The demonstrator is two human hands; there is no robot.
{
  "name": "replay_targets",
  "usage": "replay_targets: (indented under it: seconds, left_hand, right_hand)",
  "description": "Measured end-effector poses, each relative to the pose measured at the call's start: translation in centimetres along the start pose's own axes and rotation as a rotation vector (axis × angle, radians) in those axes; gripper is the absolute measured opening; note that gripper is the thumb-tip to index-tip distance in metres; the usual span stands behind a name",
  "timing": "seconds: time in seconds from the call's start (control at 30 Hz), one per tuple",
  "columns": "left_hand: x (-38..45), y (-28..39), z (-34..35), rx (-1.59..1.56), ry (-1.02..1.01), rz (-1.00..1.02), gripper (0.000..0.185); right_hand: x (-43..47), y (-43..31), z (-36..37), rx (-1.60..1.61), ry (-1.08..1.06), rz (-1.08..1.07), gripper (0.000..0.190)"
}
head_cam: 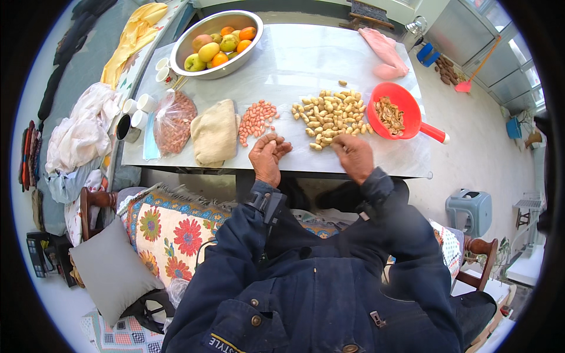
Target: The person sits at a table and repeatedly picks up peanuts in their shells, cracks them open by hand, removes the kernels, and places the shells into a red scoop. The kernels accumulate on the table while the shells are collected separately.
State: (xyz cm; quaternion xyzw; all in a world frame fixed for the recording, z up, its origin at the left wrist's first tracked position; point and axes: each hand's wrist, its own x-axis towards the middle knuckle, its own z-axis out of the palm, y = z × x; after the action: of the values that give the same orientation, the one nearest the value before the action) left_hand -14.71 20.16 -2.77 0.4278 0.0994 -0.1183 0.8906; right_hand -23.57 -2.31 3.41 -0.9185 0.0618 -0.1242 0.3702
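My left hand (268, 154) is over the table's near edge, palm partly up with curled fingers; whether anything lies in it I cannot tell. Just beyond it are shelled peanut kernels (257, 115) with pink skins, in a loose patch. My right hand (354, 155) is slightly blurred at the near side of a pile of unshelled peanuts (331, 110). Its thumb and fingertips are bunched together, and any peanut between them is hidden. Right of that pile, a red plastic ladle (412, 112) holds broken peanut shells (389, 117), its handle pointing towards the lower right.
Left of the kernels are a folded beige cloth (215, 132), a plastic bag of kernels (175, 123), a blue face mask (151, 137) and paper cups (145, 102). Behind stands a metal basin (178, 70) of fruit. A pink cloth (388, 53) lies at the table's far right corner.
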Motion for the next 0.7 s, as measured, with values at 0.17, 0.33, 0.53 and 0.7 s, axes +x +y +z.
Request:
replay_targets:
  seconds: [0.17, 0.33, 0.53, 0.7]
  left_hand:
    - [-2.5, -0.2, -0.1, 0.039, -0.008, -0.061, 0.017]
    - [-4.9, -1.0, -0.2, 0.006, -0.041, -0.119, 0.017]
    - [-7.1, -1.7, 0.4, 0.035, -0.054, -0.196, 0.017]
    - [-6.8, -1.7, 1.5, 0.124, -0.102, -0.233, 0.02]
  right_hand:
    - [0.7, -1.2, 4.3, -0.287, -0.038, -0.077, 0.011]
    - [1.0, -1.1, 5.2, -0.43, -0.116, -0.051, 0.012]
    - [1.0, -1.7, 5.2, -0.452, -0.111, -0.13, 0.012]
    - [-0.9, -3.3, 4.5, -0.255, -0.072, -0.243, 0.013]
